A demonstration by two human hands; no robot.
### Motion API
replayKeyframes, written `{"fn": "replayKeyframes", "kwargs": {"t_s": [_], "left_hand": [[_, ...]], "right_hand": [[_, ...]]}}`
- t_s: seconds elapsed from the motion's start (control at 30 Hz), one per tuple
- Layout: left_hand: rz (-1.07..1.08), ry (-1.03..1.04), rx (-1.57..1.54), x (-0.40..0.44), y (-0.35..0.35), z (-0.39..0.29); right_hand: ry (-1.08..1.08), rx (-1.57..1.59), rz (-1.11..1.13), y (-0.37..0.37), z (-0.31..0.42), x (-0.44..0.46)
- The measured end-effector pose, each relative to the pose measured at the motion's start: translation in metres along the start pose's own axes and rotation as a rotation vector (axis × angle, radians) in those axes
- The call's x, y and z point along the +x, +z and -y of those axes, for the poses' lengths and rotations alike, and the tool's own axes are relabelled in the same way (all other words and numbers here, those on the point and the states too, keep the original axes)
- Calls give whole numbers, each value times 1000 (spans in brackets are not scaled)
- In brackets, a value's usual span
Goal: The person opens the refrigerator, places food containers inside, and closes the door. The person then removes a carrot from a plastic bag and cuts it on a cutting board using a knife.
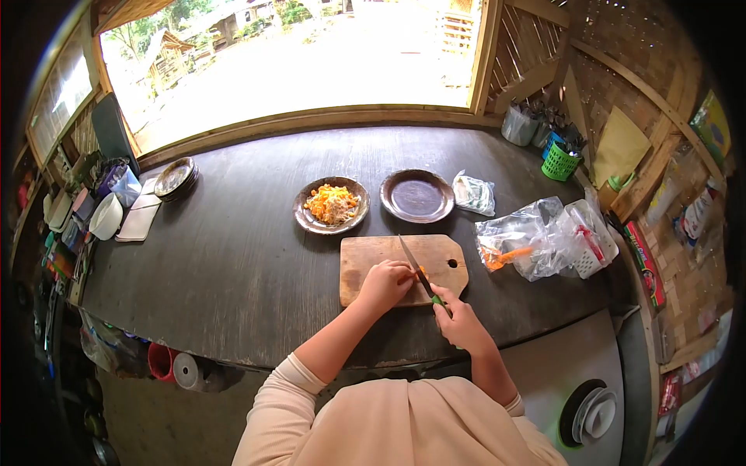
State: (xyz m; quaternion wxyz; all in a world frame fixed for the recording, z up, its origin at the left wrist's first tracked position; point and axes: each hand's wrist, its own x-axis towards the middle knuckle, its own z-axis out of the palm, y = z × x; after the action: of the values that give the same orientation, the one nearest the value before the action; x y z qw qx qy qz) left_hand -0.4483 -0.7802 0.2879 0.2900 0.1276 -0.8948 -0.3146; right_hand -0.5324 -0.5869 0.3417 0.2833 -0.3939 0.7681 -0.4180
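Green-handled knife (414, 262) wrapped in the right hand (460, 322), blade over the board (365, 260); left hand (386, 283), fingers bunched, seems to pin an orange piece (424, 272). Slicing, it looks; the next cut calls for clear fingertips.

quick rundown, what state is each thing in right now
knife: held in right hand, blade bare
orange piece: held by left hand at the blade
cutting board: flat
left plate: heaped with cut food
right plate: face up, inside showing
far-left plates: stacked
green basket: upright, holding utensils
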Motion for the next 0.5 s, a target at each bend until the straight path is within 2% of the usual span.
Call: {"fn": "replayKeyframes", "kwargs": {"t_s": [0.27,0.33,0.43,0.5], "left_hand": [[-2,37,-17,0,-1,1],[18,43,0,0,-2,1],[1,60,0,0,0,3],[2,53,-3,0,1,4]], "right_hand": [[-31,-32,3,3,-2,8],[-224,-88,-74,9,-15,15],[-102,-61,-47,9,-6,15],[-132,-68,-60,13,-9,19]]}}
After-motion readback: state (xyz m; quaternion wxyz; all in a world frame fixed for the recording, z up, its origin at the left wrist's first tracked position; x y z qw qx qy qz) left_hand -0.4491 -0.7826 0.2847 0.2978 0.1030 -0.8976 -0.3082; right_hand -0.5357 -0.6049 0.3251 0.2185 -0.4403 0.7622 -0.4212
